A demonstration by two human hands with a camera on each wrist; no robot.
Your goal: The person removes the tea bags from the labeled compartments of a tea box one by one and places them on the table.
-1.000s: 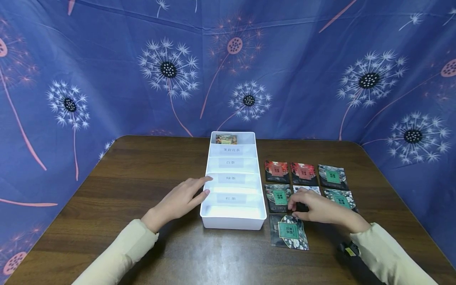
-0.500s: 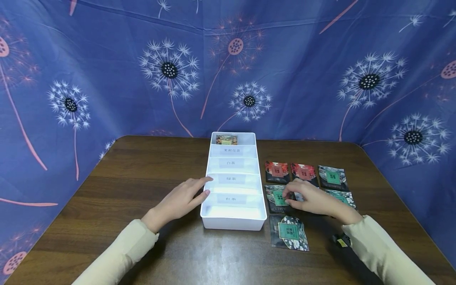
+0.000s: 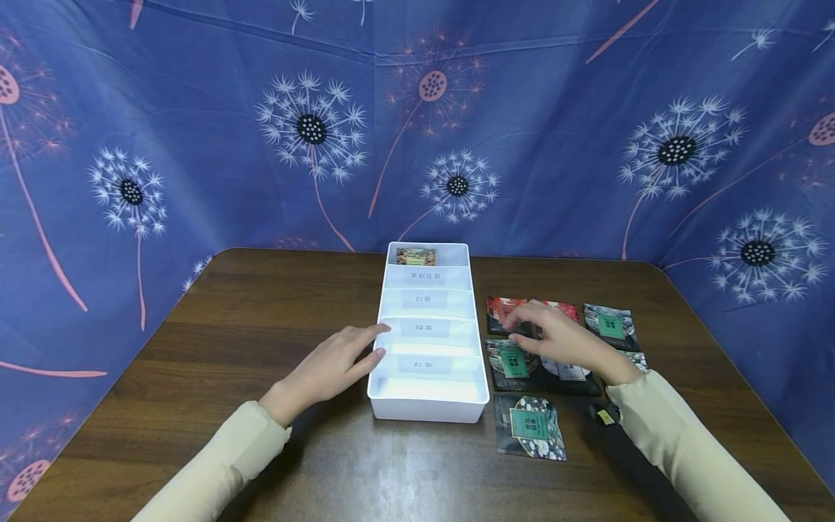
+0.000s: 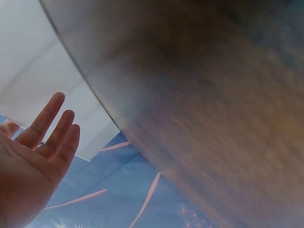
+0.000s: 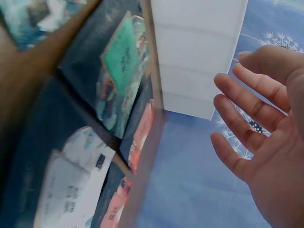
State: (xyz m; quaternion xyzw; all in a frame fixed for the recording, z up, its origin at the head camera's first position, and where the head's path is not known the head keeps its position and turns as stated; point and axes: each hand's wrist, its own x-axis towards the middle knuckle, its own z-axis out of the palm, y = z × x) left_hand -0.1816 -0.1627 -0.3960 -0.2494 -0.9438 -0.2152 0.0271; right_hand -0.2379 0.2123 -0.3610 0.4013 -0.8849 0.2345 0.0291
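Note:
My left hand point(image 3: 326, 373) rests its fingertips against the left side of a long white divided box point(image 3: 427, 411). Its fingers look extended in the left wrist view. Over the tea sachets right of the box, my right hand point(image 3: 566, 342) hovers with loosely bent fingers and nothing between them. Below it lie a green-labelled sachet point(image 3: 514, 365) and a white-labelled sachet point(image 3: 570, 373). The hand partly covers two red sachets, a left one point(image 3: 497, 310) and a right one point(image 3: 565, 310). Closest to me is another green-labelled sachet point(image 3: 530, 426).
Farther right lie a green-labelled sachet point(image 3: 612, 326) and another sachet point(image 3: 636, 359), mostly behind the right hand. A small sachet point(image 3: 415, 257) sits in the box's far compartment. The other compartments bear printed labels. A blue dandelion cloth point(image 3: 554, 181) hangs behind the wooden table point(image 3: 261, 290).
My right hand has moved away from me and slightly left, from the white-labelled sachet toward the red ones, uncovering the white-labelled one. The left hand stays on the box.

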